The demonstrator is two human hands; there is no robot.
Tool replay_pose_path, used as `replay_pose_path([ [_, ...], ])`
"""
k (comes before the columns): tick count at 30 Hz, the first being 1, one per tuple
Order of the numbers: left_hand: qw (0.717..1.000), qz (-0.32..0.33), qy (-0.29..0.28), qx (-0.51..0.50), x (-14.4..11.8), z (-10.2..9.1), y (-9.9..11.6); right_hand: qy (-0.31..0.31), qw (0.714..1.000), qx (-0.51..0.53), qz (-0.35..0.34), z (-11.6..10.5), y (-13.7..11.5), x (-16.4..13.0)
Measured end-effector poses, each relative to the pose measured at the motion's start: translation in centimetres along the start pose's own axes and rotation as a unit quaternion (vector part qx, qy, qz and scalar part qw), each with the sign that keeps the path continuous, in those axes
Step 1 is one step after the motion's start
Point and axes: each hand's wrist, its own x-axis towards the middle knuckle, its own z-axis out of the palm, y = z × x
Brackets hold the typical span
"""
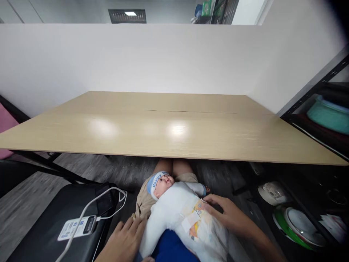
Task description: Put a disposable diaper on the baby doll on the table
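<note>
A baby doll (pixel 169 202) in a white outfit lies on its back across my lap, its head toward the table. It wears a blue and white cap (pixel 156 183) with lettering. A diaper (pixel 197 222) with a coloured print and a pale tape strip covers its lower body. My right hand (pixel 222 211) is at the diaper's upper right edge, thumb and finger closed on it. My left hand (pixel 127 236) rests beside the doll's white sleeve, fingers stretched out over my beige shorts (pixel 143 198). The doll's lower end runs out of view.
A wooden table (pixel 163 134) spans the front, against a white partition. On the left, a black seat (pixel 40 214) bears a white power bank (pixel 77 227) with a cable (pixel 81 216). At right stands a black shelf (pixel 302 127) with a teal container (pixel 328 114) and, lower down, several dishes.
</note>
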Motion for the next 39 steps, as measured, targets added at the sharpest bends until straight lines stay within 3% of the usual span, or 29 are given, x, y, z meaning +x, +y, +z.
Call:
replay_pose_path([
  [2, 0.998, 0.057, 0.010, -0.001, 2.1, -2.3, 1.8, 0.022, 1.000, -0.017, 0.000, 0.5, -0.5, -0.3],
  [4, 0.981, 0.179, 0.036, -0.058, 5.4, -3.7, 4.4, 0.041, 0.998, -0.052, -0.011, 0.8, -0.7, 0.0],
  [7, 0.915, 0.370, 0.004, -0.158, 10.8, -2.8, 7.7, 0.041, 0.995, -0.088, -0.036, 0.6, -0.6, 0.8],
  [9, 0.892, 0.421, -0.009, -0.164, 13.6, -1.0, 8.8, 0.039, 0.993, -0.103, -0.047, 0.4, -0.3, 1.2],
  [11, 0.888, 0.431, -0.012, -0.161, 15.1, 0.6, 9.0, 0.045, 0.992, -0.107, -0.048, 0.4, -0.1, 1.4],
  [14, 0.885, 0.429, -0.006, -0.182, 15.3, 1.6, 8.6, 0.054, 0.992, -0.095, -0.054, 0.7, 0.4, 1.6],
  [22, 0.887, 0.407, 0.011, -0.220, 13.2, -0.1, 6.8, 0.125, 0.981, -0.147, -0.025, -1.0, 2.9, 3.1],
  [26, 0.894, 0.387, -0.005, -0.226, 12.6, -0.2, 6.4, 0.104, 0.985, -0.115, -0.070, -0.8, 1.3, 2.8],
  [32, 0.890, 0.369, -0.010, -0.268, 12.5, 0.4, 6.9, -0.032, 0.987, -0.038, -0.152, 0.9, -2.4, 2.2],
  [37, 0.890, 0.346, -0.005, -0.297, 12.4, 0.2, 6.7, 0.005, 0.988, -0.045, -0.149, 0.8, -3.3, 1.9],
  [39, 0.872, 0.346, -0.079, -0.337, 11.7, -0.9, 5.6, 0.002, 0.990, -0.062, -0.126, -0.3, -3.6, 0.8],
])
